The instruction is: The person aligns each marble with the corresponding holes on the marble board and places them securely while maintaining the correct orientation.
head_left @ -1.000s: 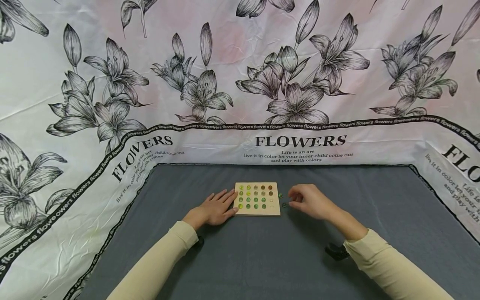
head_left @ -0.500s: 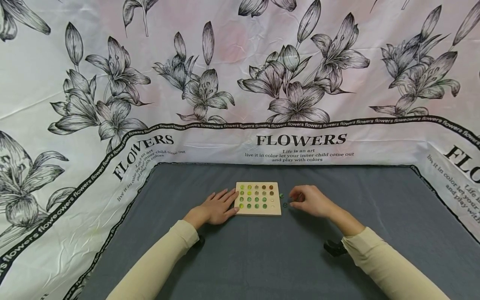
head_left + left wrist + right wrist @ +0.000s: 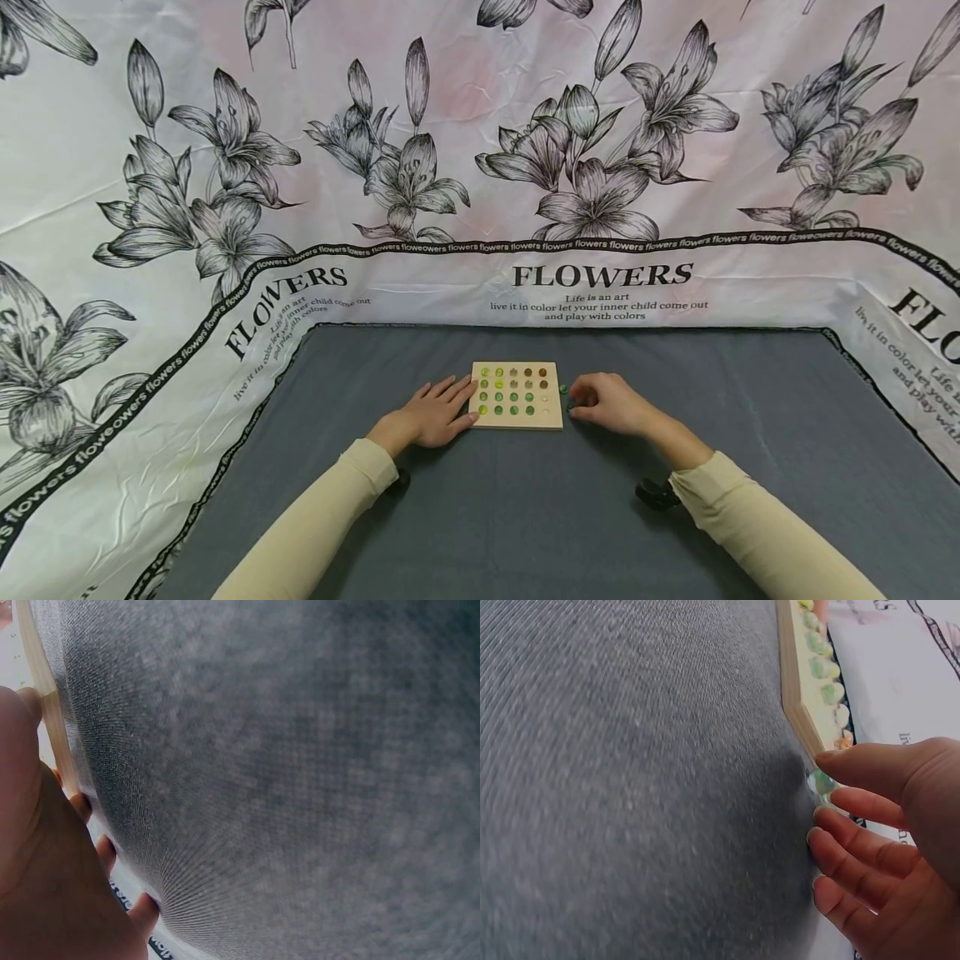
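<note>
A light wooden board with rows of coloured glass marbles lies on the grey cloth in the head view. Two hollows at its lower right look pale and bare. My left hand lies flat, fingers spread, its thumb and fingertips at the board's left edge. In the left wrist view that hand rests by the board's side. My right hand is just right of the board. The right wrist view shows its thumb and forefinger on either side of a greenish glass marble on the cloth, the other fingers loosely curled.
Another green marble lies by the board's right edge. Grey cloth covers the table. A white and pink flower-printed sheet hangs behind and at the sides.
My right hand has moved slightly left, bringing its thumb and forefinger to the nearer loose marble. The left hand has kept its place at the board.
</note>
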Action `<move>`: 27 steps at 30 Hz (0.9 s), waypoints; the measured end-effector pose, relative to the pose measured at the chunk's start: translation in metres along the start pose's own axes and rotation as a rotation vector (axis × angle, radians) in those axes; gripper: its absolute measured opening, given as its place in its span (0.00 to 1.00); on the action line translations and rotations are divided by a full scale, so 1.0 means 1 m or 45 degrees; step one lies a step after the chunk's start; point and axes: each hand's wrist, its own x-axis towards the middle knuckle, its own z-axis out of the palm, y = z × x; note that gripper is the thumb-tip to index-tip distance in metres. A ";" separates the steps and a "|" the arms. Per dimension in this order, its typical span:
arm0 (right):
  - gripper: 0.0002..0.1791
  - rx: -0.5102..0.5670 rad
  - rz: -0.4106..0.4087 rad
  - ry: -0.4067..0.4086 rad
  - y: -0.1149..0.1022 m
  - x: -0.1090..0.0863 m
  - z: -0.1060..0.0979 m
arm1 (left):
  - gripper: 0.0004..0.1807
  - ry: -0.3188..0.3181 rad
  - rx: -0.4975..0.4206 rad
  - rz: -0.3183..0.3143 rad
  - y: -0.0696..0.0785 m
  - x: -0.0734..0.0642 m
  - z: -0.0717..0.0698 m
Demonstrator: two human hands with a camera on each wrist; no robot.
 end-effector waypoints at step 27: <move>0.06 -0.017 0.028 0.043 -0.003 0.004 0.008 | 0.37 0.024 -0.004 0.006 -0.001 0.001 0.000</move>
